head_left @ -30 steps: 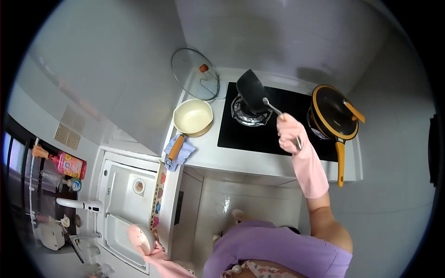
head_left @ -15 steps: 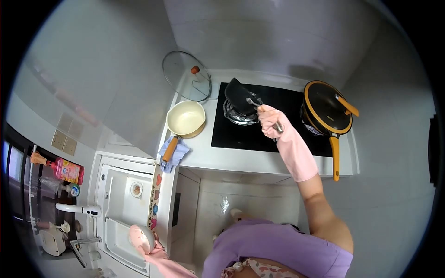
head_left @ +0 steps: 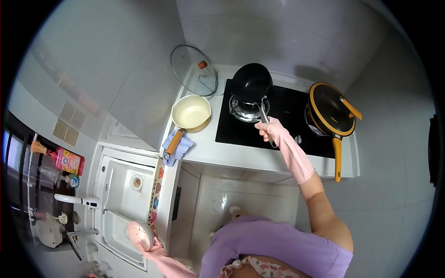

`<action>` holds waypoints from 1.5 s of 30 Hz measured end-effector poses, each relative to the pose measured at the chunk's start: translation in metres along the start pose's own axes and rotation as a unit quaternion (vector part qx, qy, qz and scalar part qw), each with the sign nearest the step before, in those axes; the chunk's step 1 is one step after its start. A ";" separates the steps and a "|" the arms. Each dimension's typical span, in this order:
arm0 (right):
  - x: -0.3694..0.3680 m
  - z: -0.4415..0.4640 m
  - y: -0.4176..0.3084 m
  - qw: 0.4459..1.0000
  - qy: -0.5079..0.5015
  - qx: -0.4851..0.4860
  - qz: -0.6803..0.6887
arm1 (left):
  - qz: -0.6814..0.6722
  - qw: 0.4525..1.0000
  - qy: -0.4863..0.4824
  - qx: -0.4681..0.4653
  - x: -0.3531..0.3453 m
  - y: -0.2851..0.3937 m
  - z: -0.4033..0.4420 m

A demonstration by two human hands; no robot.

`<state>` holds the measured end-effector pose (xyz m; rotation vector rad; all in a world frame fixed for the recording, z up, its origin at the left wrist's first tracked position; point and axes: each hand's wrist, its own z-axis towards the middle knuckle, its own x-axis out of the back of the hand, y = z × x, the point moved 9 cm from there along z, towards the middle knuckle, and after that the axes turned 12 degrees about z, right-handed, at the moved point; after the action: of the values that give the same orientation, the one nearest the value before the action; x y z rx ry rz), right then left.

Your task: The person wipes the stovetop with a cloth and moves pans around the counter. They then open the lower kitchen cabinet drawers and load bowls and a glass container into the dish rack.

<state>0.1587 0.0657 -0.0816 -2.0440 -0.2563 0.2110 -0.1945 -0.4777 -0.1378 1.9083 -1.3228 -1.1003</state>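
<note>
My right hand [head_left: 274, 129], in a long pink rubber glove, is closed around the grey metal handle of a small black frying pan [head_left: 252, 82]. The pan is tilted above the left burner [head_left: 244, 110], its dark inside facing me; I cannot tell whether it touches the burner. At the lower left, my left hand [head_left: 156, 254], also pink-gloved, grips a pink and white bowl [head_left: 140, 235] over the near edge of the white sink [head_left: 101, 190]. Most of that hand's fingers are hidden by the bowl.
A cream saucepan [head_left: 191, 112] stands left of the black hob [head_left: 287, 116], its wooden handle over a blue cloth [head_left: 183, 147]. Behind it, a glass lid [head_left: 187, 69] leans in a stand. A lidded orange-rimmed pan [head_left: 331, 109] occupies the right burner. A white faucet [head_left: 76, 200] reaches over the sink.
The black pan has swung up and turned, from edge-on to showing its open inside. My right hand has lowered slightly along with its handle. My left hand still holds the bowl in nearly the same place.
</note>
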 end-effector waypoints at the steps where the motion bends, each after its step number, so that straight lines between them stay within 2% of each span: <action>1: -0.006 0.010 0.008 0.985 -0.083 -0.034 0.148 | 0.002 1.000 -0.017 -0.008 0.002 0.001 0.004; 2: -0.004 0.019 0.006 0.941 -0.166 -0.068 0.288 | 0.003 0.999 -0.033 -0.015 0.000 -0.001 0.006; 3: -0.016 0.007 -0.005 0.868 -0.239 -0.106 0.422 | 0.002 1.000 -0.021 -0.016 -0.001 0.002 0.002; 4: -0.015 0.002 -0.010 0.869 -0.236 -0.094 0.425 | 0.003 1.000 -0.011 -0.017 -0.005 0.004 -0.002; 5: -0.006 -0.003 -0.004 0.952 -0.155 -0.018 0.264 | -0.001 1.000 -0.002 -0.018 -0.011 0.002 -0.005; 6: -0.014 -0.009 0.003 0.985 -0.073 -0.012 0.157 | 0.000 1.000 -0.013 -0.014 -0.016 -0.001 -0.006; 7: -0.015 -0.013 0.008 0.999 0.009 -0.009 0.049 | 0.005 1.000 -0.021 -0.013 -0.017 0.000 -0.008; 8: -0.014 -0.007 0.009 0.998 -0.008 0.017 0.062 | 0.008 0.999 -0.029 -0.012 -0.018 0.002 -0.008; 9: -0.012 -0.003 0.008 0.979 -0.051 -0.001 0.199 | 0.006 0.999 -0.032 -0.014 -0.018 0.001 -0.004; 10: -0.015 0.011 0.006 0.926 -0.160 -0.052 0.337 | 0.007 0.999 -0.034 -0.013 -0.014 -0.001 0.000; 11: -0.021 0.015 0.004 0.840 -0.257 -0.105 0.466 | 0.015 0.999 -0.035 -0.010 -0.008 -0.002 0.003; 12: -0.018 0.005 -0.001 0.881 -0.195 -0.087 0.423 | 0.019 0.999 -0.026 -0.013 -0.005 -0.002 0.006; 13: -0.010 0.006 0.007 0.961 -0.109 -0.033 0.253 | 0.017 1.000 -0.023 -0.006 -0.008 -0.004 0.003; 15: -0.012 0.000 0.016 0.996 0.015 -0.004 0.093 | 0.014 1.000 -0.014 0.003 -0.008 0.000 -0.003; 16: -0.004 0.004 0.017 0.996 0.040 0.017 0.083 | 0.014 1.000 -0.014 -0.002 -0.005 0.004 -0.004; 17: -0.002 0.004 0.014 0.990 0.019 0.030 0.139 | 0.011 1.000 -0.013 -0.006 -0.002 0.006 -0.004; 19: -0.007 0.008 0.007 0.965 -0.085 -0.020 0.247 | 0.007 1.000 -0.014 -0.012 0.005 0.006 -0.003; 23: -0.010 0.002 0.007 0.983 -0.025 0.018 0.179 | -0.005 1.000 -0.026 -0.007 0.004 0.003 0.001; 27: -0.018 0.022 0.020 0.972 -0.047 -0.013 0.230 | -0.014 1.000 0.002 -0.016 -0.001 0.002 -0.005; 30: -0.022 0.042 0.039 0.976 -0.028 -0.011 0.215 | -0.014 0.999 -0.018 -0.029 -0.002 0.000 -0.003; 33: -0.025 0.048 0.048 0.976 -0.021 -0.010 0.217 | -0.004 1.000 -0.023 0.014 0.005 -0.003 -0.002; 45: -0.034 0.071 0.068 0.973 0.009 0.005 0.230 | -0.003 1.000 0.012 0.006 0.028 -0.004 0.001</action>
<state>0.1144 0.0857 -0.1736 -2.0704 0.2362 0.4763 -0.1883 -0.5025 -0.1498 1.9299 -1.3140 -1.0724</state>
